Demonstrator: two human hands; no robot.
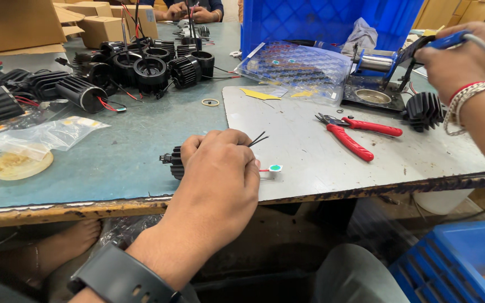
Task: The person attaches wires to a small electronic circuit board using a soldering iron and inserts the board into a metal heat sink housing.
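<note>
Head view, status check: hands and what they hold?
Left hand closed on black finned part. Right hand grips blue tool at stand. Red pliers lie between.

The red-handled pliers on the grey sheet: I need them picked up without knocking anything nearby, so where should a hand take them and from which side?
Take the red-handled pliers by the two red handles, coming from above on the near right. They lie flat with the handles splayed apart toward the table edge, bare sheet around them, and the dark jaws pointing left toward the plastic tray.
</note>
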